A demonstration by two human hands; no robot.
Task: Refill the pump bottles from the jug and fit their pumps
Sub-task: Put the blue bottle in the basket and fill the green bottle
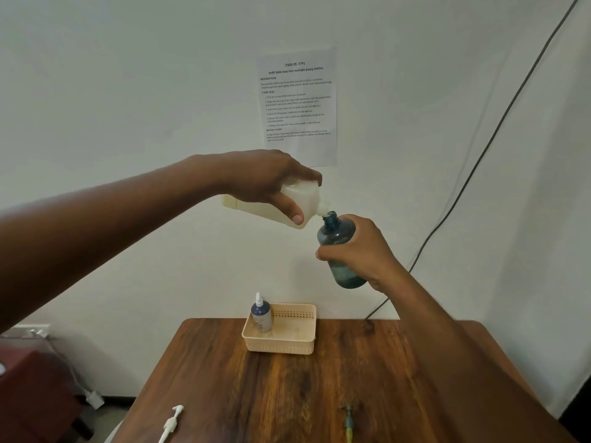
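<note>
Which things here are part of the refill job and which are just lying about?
Job: jug, blue bottle, white pump, dark pump, basket, finished bottle, left hand, right hand.
Lying about: wall sheet, cable, plug.

We see a counter (319, 394) of dark brown wood, its grain streaked and its finish faintly glossy. The jug (307, 203) looks like milky, matt plastic; the blue bottle (335, 238) is translucent, smooth plastic. The basket (284, 345) is pale perforated plastic. A white plastic pump (172, 422) lies near us. A printed paper sheet (297, 103) hangs on the matt wall (128, 75).
</note>
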